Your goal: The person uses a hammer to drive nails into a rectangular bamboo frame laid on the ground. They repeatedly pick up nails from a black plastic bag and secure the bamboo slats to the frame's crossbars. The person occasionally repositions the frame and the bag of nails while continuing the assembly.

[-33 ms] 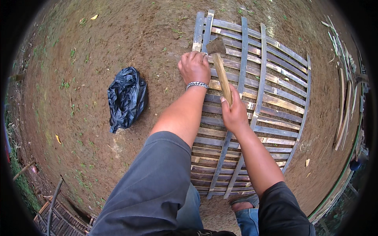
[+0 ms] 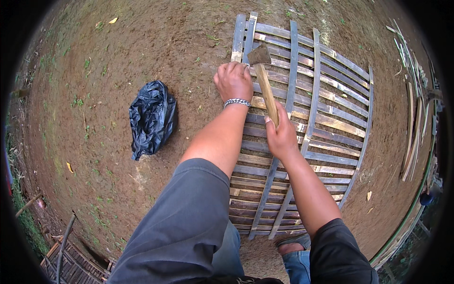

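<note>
Right fingers (image 2: 270, 128) | around hatchet handle (image 2: 266, 90) | hatchet head (image 2: 259, 55) beyond them

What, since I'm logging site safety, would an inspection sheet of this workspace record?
Surface: bare brown soil, scattered leaves.
Job's things: slatted bamboo panel lying on the soil; wooden-handled hatchet above it.
Clutter: crumpled black plastic bag, left of the panel.
Hands: left hand at the panel's left edge, its grip hidden; right hand gripping the hatchet.
Cables: nothing seen.
Surroundings: loose strips at right; slatted structure at lower left.

head: left fisheye | faces down | near, above slatted panel (image 2: 312, 113)
</note>
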`<state>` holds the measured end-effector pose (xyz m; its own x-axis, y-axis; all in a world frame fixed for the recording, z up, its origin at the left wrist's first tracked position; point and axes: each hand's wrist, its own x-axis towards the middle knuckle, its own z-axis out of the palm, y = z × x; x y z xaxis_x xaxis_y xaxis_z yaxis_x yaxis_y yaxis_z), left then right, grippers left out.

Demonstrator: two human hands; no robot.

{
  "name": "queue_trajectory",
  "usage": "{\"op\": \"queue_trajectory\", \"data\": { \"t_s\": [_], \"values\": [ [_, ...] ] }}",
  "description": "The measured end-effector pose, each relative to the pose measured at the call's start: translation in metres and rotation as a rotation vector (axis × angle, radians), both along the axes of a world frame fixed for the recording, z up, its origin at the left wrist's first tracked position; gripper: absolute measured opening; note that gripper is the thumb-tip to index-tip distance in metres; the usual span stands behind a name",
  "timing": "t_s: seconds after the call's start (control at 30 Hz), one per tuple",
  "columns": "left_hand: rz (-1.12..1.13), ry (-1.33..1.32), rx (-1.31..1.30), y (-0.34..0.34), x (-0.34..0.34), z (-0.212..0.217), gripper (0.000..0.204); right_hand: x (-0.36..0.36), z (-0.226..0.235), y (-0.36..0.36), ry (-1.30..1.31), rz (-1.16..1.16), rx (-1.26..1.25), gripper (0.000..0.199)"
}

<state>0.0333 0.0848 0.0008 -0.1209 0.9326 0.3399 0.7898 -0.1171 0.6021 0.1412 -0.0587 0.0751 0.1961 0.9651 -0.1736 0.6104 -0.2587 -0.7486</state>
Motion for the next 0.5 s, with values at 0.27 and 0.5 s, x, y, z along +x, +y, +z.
{"op": "queue_trajectory", "data": {
  "t_s": [0.27, 0.5],
  "values": [
    [0.009, 0.018, -0.015, 0.001, 0.000, -0.001, 0.011, 0.001, -0.002, 0.010, -0.064, 0.012, -0.086, 0.053],
    [0.001, -0.005, -0.005, 0.001, 0.000, 0.002, 0.010, 0.003, 0.008, 0.015, -0.088, 0.013, 0.092, 0.052]
  ]
}}
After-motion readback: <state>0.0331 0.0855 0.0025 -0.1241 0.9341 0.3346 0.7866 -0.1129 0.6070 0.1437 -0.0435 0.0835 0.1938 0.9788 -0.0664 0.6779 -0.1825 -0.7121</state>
